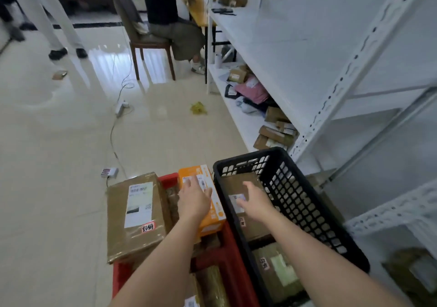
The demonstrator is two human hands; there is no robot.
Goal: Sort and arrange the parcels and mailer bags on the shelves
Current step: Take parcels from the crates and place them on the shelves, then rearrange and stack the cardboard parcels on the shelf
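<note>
On the shiny floor (pixel 71 141) by white shelves (pixel 272 54), the left hand (pixel 194 199) lies flat on an orange box (pixel 208 214), the right hand (pixel 256 202) reaches open-fingered over a black basket (pixel 307 202).

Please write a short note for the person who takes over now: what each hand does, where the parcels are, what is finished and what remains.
Left hand: open, fingers flat on the orange box atop the red crate.
Right hand: open, reaching into the black basket above a brown parcel; holds nothing.
A large brown parcel lies across the red crate's left side.
Done: some parcels and mailer bags already lie on the bottom shelf.
Left: both containers hold parcels; the middle shelf is mostly bare.
</note>
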